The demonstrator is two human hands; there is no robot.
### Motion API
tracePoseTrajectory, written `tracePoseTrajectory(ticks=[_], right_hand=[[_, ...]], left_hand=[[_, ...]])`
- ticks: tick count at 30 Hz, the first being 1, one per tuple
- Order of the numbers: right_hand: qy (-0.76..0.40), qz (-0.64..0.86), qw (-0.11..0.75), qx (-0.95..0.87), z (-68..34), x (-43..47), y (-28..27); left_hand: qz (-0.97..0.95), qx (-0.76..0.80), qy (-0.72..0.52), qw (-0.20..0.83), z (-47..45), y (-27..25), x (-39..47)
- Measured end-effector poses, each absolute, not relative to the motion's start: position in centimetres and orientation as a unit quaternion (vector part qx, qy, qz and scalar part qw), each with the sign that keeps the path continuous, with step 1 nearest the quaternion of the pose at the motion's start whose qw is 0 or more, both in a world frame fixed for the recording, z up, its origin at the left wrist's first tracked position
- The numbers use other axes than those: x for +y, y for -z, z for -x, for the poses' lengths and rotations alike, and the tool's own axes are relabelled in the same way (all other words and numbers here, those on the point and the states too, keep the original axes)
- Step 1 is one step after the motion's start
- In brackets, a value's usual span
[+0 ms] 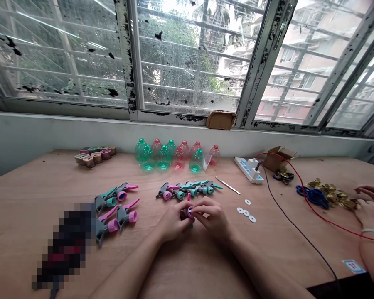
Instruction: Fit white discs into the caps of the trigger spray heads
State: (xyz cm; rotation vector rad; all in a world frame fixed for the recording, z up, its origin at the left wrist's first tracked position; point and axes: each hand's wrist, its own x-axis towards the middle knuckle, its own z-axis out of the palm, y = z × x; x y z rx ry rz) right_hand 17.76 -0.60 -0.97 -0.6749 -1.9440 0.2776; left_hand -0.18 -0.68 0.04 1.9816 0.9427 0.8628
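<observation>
My left hand point(176, 220) grips a spray trigger head point(189, 198) with a pink collar, mostly hidden by the fingers. At the collar's mouth, my right hand point(213, 218) pinches a small white washer; fingertips cover most of it. Several loose white washers point(246, 212) lie right of my hands. Just beyond my hands is a row of trigger heads point(187, 189) with teal and pink parts. More trigger heads point(116, 209) lie to the left, beside a blurred-out dark item point(67, 249).
Green and red clear bottles point(163, 158) stand along the wall. Tweezers point(228, 185) lie before a power strip point(248, 169), whose cables run right. A co-worker's hands point(369, 203) are beside gold parts point(328, 193). Small brown and pink pieces point(95, 156) sit far left.
</observation>
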Motion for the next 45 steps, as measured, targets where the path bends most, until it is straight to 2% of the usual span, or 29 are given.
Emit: tracePoseTrajectory(ticks=[16, 41, 45], right_hand=[[-0.178, 0.275, 0.477, -0.816, -17.9, -0.3, 1.4], [-0.087, 0.294, 0.454, -0.837, -18.8, 0.0, 1.4], [-0.117, 0.312, 0.452, -0.827, -18.6, -0.1, 1.3]], left_hand=[[-0.783, 0.363, -0.342, 0.373, 0.3, -0.1, -0.6], [-0.779, 0.362, -0.348, 0.375, 0.2, 0.0, -0.5], [-0.783, 0.365, -0.332, 0.378, 0.2, 0.0, -0.5]])
